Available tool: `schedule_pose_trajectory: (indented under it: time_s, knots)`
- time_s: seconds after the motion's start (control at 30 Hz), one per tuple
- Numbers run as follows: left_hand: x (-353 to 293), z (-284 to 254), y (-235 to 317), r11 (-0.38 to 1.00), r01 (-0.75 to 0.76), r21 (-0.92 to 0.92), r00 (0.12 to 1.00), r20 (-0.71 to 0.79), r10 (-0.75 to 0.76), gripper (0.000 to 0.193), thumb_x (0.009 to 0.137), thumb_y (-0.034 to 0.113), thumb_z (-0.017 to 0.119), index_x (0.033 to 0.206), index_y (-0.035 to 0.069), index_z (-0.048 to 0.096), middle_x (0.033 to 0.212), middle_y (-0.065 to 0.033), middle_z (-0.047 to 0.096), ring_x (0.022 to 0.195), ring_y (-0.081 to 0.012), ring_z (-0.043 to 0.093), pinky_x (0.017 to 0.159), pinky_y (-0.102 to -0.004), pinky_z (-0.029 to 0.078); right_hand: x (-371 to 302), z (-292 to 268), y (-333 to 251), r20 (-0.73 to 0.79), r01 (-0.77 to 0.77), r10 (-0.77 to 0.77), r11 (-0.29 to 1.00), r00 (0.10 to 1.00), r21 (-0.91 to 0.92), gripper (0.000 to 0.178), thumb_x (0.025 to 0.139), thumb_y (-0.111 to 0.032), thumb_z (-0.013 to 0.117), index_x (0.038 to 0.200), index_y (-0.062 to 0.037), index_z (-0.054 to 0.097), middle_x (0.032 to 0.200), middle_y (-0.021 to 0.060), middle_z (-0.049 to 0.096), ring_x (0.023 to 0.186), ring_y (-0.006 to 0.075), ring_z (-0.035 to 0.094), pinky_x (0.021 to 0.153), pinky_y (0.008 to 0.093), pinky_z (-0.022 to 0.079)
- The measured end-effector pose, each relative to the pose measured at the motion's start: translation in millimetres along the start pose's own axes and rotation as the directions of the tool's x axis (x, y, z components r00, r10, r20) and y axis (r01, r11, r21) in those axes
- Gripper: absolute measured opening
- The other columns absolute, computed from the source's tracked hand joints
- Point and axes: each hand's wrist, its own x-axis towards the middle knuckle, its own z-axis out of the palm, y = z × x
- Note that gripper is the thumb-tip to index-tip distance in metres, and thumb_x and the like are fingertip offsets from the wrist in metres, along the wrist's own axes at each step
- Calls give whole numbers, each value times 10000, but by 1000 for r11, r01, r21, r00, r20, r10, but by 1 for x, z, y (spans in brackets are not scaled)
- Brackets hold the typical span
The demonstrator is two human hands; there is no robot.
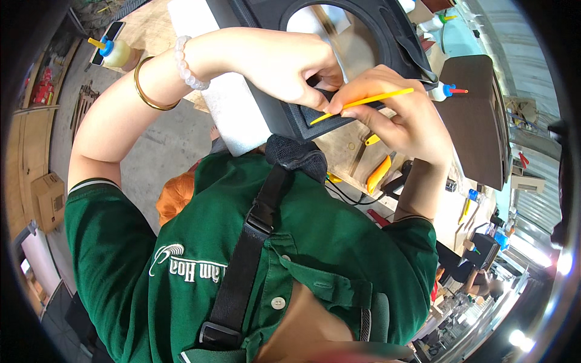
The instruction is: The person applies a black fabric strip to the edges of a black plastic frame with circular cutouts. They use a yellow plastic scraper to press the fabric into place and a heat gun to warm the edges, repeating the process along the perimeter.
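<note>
A black box (266, 13) with a large round opening lies in front of me, its dark covering reaching the near corner. My left hand (305, 71) bends over its near edge, with the fingers curled and the thumb pressed down; what lies under the fingertips is hidden. In my right hand (396, 115) is a thin yellow stick (381, 98), pinched between thumb and fingers. Its pointed end touches or hovers just over the dark strip at the box's near corner; I cannot tell which. Both hands are close together there.
White foam (233, 115) sits under the box's left side. A glue bottle (121, 53) stands far left beside a phone. To the right are another bottle (440, 92), a dark brown panel (475, 121) and a yellow utility knife (379, 173) on the wooden bench (339, 148).
</note>
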Motion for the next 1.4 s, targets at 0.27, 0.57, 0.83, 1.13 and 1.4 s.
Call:
schedule_pose_trajectory:
  time_s: [0.27,0.57,0.83,1.13,1.4]
  knots:
    - [1,3,-5,994,-105,6,994,-30,105,343,813,178,682,1033,-83,652,855,-234,671,722,-315,631,697,-381,498,7,-3,4,68,79,-79,997,995,9,129,874,-111,692,1000,-116,666,970,31,718,898,273,663,788,367,467]
    - [0,3,-10,973,-198,116,977,-50,205,285,817,111,657,1031,-76,642,925,-207,672,696,-297,618,648,-364,497,15,-7,14,247,71,-56,996,967,-55,176,846,-86,698,1019,-123,700,956,17,723,879,240,655,812,348,453]
    - [-4,9,-28,781,97,617,778,-536,327,406,847,70,635,1245,42,563,1013,-153,619,873,-236,610,755,-362,487,18,13,43,253,-119,89,987,963,105,153,895,-122,653,1021,-42,683,901,110,697,844,293,661,772,381,497]
    - [-3,8,-27,892,96,442,687,-678,262,86,810,149,572,822,65,585,761,-112,595,782,-337,581,831,-456,432,0,-44,51,329,-403,345,907,879,124,108,865,26,669,970,15,689,959,104,713,918,204,693,839,310,533]
    - [5,5,-36,894,4,448,606,-713,354,101,768,75,561,828,17,617,750,-124,613,698,-334,582,727,-415,438,11,-1,42,235,-12,-42,975,971,222,157,763,-111,722,904,-49,693,856,68,723,725,236,672,634,318,514]
